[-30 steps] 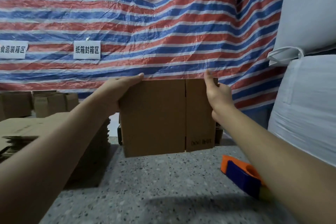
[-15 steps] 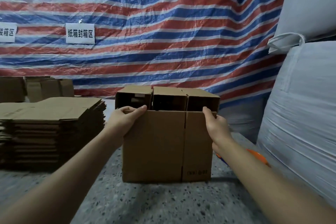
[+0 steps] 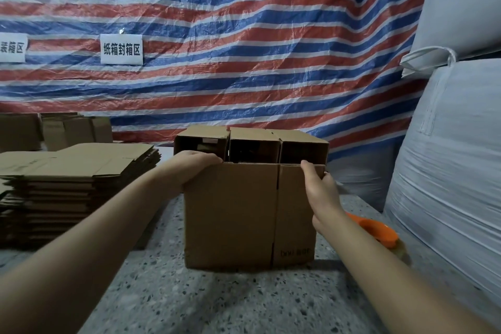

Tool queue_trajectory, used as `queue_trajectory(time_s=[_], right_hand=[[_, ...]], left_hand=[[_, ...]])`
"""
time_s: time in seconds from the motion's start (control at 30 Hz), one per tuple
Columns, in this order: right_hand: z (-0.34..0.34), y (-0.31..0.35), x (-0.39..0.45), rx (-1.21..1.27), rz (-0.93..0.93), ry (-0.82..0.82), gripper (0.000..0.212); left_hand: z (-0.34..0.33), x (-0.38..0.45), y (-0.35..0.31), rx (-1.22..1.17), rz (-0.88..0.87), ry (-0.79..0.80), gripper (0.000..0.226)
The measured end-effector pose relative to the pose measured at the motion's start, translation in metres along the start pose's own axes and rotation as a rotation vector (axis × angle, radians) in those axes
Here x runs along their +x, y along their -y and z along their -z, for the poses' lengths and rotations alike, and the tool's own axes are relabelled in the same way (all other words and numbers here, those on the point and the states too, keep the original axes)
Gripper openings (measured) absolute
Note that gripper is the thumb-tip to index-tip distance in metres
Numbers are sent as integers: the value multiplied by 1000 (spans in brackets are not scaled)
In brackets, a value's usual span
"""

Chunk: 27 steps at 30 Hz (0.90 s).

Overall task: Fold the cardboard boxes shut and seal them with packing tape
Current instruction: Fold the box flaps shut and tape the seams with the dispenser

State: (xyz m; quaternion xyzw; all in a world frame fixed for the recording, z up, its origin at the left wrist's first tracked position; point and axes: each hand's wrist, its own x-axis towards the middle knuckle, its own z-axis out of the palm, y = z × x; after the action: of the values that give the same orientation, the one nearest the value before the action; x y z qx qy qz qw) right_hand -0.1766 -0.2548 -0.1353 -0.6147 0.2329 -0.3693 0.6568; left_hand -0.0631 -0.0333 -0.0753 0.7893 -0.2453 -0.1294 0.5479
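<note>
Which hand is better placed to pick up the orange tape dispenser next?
Probably the right hand. The orange tape dispenser lies just beside its wrist, right of the cardboard box. The left hand holds the box's far-left top corner, with the box between.

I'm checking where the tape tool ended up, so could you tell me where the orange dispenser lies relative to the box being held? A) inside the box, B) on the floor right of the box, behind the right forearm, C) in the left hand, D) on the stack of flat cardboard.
B: the orange dispenser lies on the floor to the right of the box, partly hidden behind the right forearm, while both hands grip the box's top edge.
</note>
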Motion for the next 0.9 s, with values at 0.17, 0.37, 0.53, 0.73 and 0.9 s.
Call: queue_trajectory(time_s=[0.17,0.37,0.53,0.73,0.9], right_hand=[[-3,6,2,26,32,38,47],[14,26,6,26,68,481,39],[22,-9,9,131,3,483,47],[17,-16,10,267,-42,441,62],[15,-19,11,363,-148,381,69]], left_hand=[[-7,-10,-5,-131,27,-76,16],[-27,-19,-11,-408,-28,-150,36],[-51,-30,8,-447,21,-95,28],[-55,-30,26,-608,-107,-44,56],[-64,-30,41,-641,-154,-100,64]])
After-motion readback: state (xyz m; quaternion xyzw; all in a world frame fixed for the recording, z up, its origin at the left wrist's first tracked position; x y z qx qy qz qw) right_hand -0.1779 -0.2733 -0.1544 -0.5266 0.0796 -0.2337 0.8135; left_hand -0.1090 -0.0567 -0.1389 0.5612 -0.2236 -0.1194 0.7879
